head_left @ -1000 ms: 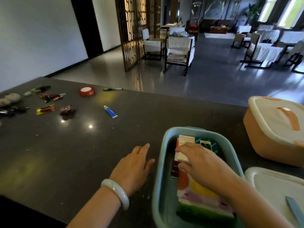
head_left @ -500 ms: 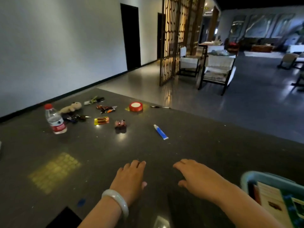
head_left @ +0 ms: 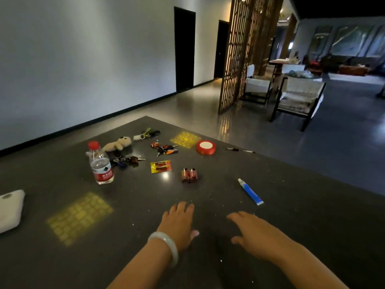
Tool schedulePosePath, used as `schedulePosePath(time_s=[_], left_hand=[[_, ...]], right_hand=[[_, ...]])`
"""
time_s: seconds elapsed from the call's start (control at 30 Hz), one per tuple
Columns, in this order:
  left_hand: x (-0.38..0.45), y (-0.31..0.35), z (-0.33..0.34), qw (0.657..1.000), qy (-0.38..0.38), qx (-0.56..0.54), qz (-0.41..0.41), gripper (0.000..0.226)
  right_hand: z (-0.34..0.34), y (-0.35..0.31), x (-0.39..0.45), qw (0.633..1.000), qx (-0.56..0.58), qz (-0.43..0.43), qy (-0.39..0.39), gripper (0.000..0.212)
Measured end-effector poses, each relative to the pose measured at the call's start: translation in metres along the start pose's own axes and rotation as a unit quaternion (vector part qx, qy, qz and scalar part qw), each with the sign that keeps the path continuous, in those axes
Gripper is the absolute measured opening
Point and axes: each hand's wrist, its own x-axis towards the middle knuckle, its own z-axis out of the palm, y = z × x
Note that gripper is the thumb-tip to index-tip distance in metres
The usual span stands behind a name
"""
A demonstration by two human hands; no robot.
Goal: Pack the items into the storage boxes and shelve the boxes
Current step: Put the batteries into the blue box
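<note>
One tube (head_left: 250,191), two battery packs (head_left: 160,166) (head_left: 189,175), one tape roll (head_left: 205,147), one bottle (head_left: 100,165), one plush (head_left: 118,143) lie on desk (head_left: 312,215). Left hand (head_left: 178,224), right hand (head_left: 253,234): both released, flat, grasping nothing.

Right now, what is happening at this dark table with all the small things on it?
A person is sorting small items for packing. Both hands are empty: the left hand and the right hand are spread open low over the table. Ahead of them lie a blue tube, two batteries, a yellow battery pack, a red tape roll, a water bottle, a plush toy and keys. No storage box is in view.
</note>
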Motion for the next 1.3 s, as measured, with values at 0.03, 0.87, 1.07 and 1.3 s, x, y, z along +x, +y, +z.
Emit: schedulePosePath(time_s=[0.03,0.87,1.07,1.3], left_hand=[[0.01,-0.006,0.002,1.0,-0.006,-0.005,-0.002,0.079],[0.101,-0.093,0.056,0.99,-0.083,-0.028,-0.107,0.104],[0.117,-0.113,0.032,0.994,0.059,-0.042,-0.085,0.069],[0.204,-0.135,-0.001,0.994,0.042,0.032,-0.092,0.07]], right_hand=[[0.0,-0.001,0.008,1.0,0.004,0.006,-0.006,0.064],[-0.001,-0.022,0.266,0.989,0.074,-0.011,0.128,0.083],[0.05,-0.011,0.212,0.957,0.146,0.027,0.248,0.077],[0.057,-0.007,0.197,0.957,0.099,0.041,0.271,0.079]])
